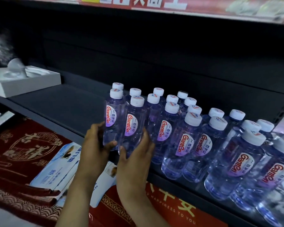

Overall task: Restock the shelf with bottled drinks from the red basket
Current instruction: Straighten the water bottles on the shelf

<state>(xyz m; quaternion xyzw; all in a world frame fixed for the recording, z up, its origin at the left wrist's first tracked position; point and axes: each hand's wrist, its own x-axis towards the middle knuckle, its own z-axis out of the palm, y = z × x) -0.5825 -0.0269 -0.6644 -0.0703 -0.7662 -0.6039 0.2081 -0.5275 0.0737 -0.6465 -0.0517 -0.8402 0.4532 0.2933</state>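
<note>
Your left hand [95, 145] holds the end bottle [112, 122] at the shelf [64, 102] front; your right hand [134, 159] holds the next bottle [132, 128] just beside it.

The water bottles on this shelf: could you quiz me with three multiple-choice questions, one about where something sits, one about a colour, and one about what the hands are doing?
1. Where does the white box sit?
A. Left of the bottles
B. Among the bottles
C. Right of the bottles

2. What colour are the bottle caps?
A. Red
B. Green
C. White

3. What are the left hand and right hand doing?
A. Hanging idle
B. Each gripping a bottle
C. Lifting the box

Answers: A, the box stands far left, apart from the rows; C, every cap is white; B, fingers curl round the two front-left bottles.
</note>
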